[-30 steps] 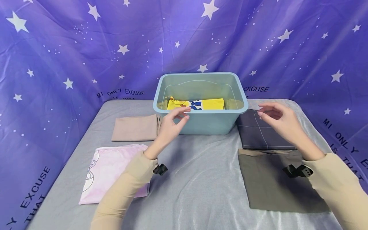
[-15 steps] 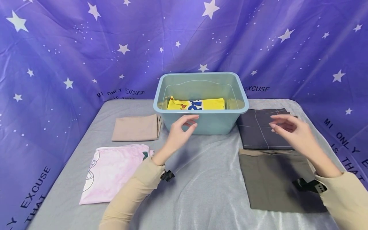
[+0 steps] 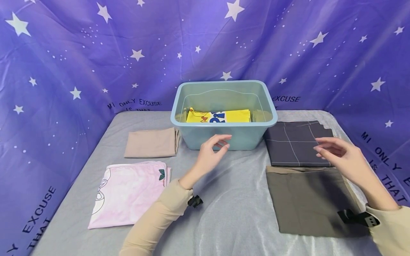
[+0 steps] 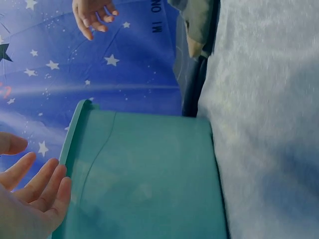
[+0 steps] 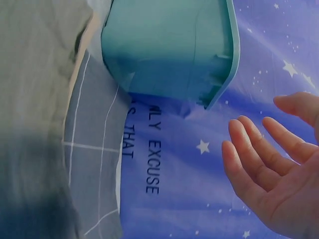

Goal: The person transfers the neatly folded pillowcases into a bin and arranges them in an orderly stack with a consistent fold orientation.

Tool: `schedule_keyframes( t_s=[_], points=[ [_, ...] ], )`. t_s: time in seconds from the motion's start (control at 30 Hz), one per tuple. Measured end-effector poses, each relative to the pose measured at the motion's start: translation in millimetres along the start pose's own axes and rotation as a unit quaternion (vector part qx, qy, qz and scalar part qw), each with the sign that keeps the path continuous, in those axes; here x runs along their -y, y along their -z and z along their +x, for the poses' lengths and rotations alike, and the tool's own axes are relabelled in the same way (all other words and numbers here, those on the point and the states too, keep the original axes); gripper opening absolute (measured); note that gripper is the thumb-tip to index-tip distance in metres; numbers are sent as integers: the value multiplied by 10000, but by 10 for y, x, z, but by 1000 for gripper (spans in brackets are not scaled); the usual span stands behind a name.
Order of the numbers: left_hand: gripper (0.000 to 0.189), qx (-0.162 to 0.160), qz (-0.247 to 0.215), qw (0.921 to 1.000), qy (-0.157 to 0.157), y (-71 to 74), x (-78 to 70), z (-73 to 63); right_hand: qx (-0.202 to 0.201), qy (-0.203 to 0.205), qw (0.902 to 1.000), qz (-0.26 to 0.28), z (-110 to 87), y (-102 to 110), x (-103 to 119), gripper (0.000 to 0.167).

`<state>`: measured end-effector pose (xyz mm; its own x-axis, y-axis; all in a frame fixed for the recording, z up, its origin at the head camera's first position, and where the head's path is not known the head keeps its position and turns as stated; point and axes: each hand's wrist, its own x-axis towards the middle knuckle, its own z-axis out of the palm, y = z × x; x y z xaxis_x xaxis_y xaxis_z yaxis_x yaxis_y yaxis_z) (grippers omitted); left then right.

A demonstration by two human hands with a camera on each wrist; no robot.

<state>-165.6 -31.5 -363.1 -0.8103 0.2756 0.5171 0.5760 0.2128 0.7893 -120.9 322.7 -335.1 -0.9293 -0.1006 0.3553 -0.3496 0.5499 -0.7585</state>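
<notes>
My left hand [image 3: 209, 156] hovers in front of the blue-green plastic bin [image 3: 224, 137], fingers loosely bent and nothing in them. Inside the bin lies a folded yellow cloth [image 3: 240, 115] with blue and white print. Over on the right, my right hand [image 3: 344, 158] hangs above the folded dark checked cloth [image 3: 285, 142], also holding nothing, its fingers relaxed. Nearer the front lies a folded olive-brown cloth [image 3: 310, 202], partly in the right arm's shadow. The left wrist view shows the bin's side [image 4: 144, 174] beside the left fingers.
A folded beige cloth [image 3: 150, 143] lies left of the bin. In front of it is a folded pink cloth [image 3: 131, 195] with a bow print. All rest on a grey-covered table [image 3: 230, 213]. A purple star-patterned curtain [image 3: 153, 42] encloses the back and sides.
Both hands have drawn back toward the front and shifted right, away from the bin's rim. More of the pink and checked cloths now shows. Bin and cloths have stayed put.
</notes>
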Motion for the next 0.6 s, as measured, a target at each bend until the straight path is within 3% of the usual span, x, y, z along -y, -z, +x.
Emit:
schedule_keyframes(
  t_s=[0.2, 0.27, 0.43, 0.5, 0.6],
  points=[
    [26, 215, -81, 9997, 80, -161, 0, -24, 117, -57, 9999, 99, -100, 69, -17, 35],
    [25, 338, -157, 9992, 148, -182, -103, -30, 143, -12, 9998, 156, -130, 92, -49, 35],
    [26, 498, -314, 9977, 328, -303, -118, -43, 178, -100, 9997, 146, -203, 163, -141, 39],
    [26, 495, -329, 9977, 310, -382, -22, -51, 236, -173, 9994, 158, -234, 198, -174, 39],
    [26, 498, -353, 9978, 277, -452, -15, -64, 303, -209, 9991, 201, -277, 246, -212, 37]
  ],
)
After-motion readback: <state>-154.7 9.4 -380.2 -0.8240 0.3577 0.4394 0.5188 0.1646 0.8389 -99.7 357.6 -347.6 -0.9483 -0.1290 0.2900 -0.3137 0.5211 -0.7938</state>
